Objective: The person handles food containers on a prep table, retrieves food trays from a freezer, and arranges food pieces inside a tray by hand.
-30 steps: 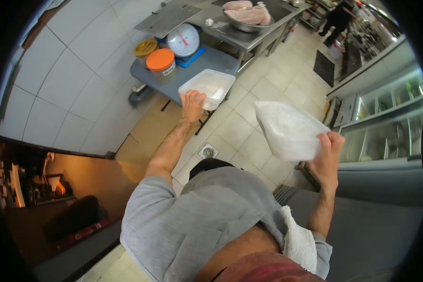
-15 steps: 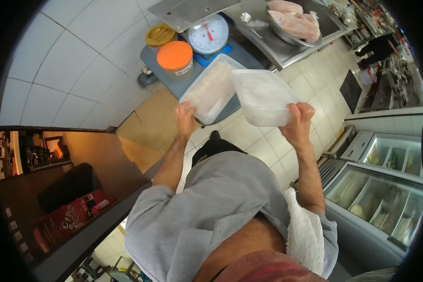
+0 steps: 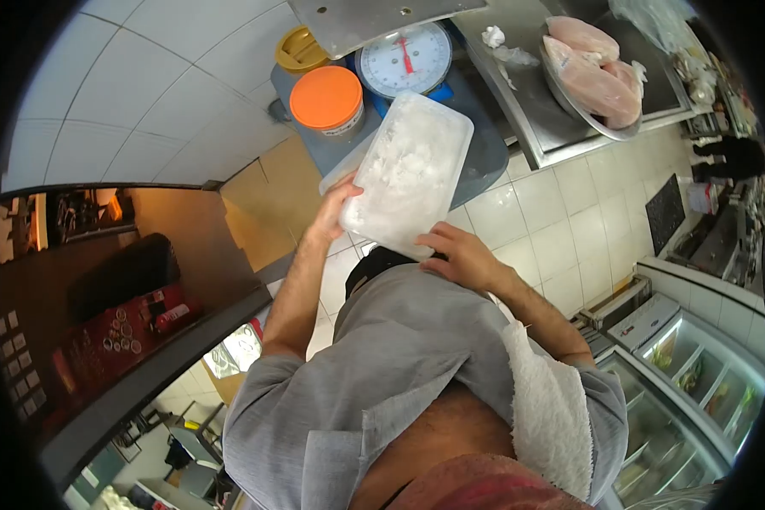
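Observation:
A translucent plastic container (image 3: 421,161) with white powder in it is tilted in front of me, over the near edge of the grey table. My left hand (image 3: 338,206) grips its left edge, thumb on the near side. At its lower right corner are the bent fingers of my right hand (image 3: 461,253), closed on the rim. Behind it, a second translucent container (image 3: 346,163) shows only as a strip on the left; the rest is hidden. Beyond them stand an orange-lidded tub (image 3: 325,98) and a dial scale (image 3: 405,61).
A gold-lidded jar (image 3: 301,49) stands by the wall on the grey table (image 3: 482,144). To the right, a metal bowl (image 3: 561,93) of bagged raw meat (image 3: 599,81) sits on a steel sink counter (image 3: 531,146). A glass-topped fridge (image 3: 667,425) is at lower right.
My right hand has brought its container leftward over the other one and now holds the lower right corner. The left hand stays at the left edge. The view has shifted slightly.

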The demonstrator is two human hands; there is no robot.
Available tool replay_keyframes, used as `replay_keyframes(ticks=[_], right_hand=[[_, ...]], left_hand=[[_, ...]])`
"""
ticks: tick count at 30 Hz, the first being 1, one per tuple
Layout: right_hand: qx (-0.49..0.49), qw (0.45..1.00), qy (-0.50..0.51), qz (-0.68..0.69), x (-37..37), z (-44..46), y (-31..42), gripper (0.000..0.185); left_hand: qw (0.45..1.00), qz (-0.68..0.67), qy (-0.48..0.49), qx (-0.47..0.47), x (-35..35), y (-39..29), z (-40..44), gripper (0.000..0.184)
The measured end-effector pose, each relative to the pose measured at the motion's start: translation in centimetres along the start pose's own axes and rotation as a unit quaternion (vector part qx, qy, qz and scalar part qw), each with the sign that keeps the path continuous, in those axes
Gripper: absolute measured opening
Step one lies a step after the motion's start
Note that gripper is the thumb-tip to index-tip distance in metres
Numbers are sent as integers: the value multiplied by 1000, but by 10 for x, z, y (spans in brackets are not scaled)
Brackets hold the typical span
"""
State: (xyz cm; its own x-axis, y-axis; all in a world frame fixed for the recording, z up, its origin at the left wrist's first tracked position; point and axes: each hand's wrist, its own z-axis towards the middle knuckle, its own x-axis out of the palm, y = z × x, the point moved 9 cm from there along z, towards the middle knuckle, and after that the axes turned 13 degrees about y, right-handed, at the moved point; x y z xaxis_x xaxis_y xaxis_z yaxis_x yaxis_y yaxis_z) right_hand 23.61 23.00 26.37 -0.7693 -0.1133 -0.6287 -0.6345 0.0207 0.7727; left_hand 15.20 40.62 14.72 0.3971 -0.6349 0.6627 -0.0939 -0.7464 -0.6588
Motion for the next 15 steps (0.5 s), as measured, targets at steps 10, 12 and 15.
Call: replay_keyframes(ticks=[10,12,15], right_hand=[[262,820,-283,423,-47,45,-248,41],[266,783,-372,422,-54,40,-251,33],[287,706,-341,550,-35,42,-264,28]], left_hand=[[896,412,-154,-65,-64,-35,17,42],[761,610,-219,-39,-58,-55,20,38],[766,604,-220,-14,-47,-56,35,45]])
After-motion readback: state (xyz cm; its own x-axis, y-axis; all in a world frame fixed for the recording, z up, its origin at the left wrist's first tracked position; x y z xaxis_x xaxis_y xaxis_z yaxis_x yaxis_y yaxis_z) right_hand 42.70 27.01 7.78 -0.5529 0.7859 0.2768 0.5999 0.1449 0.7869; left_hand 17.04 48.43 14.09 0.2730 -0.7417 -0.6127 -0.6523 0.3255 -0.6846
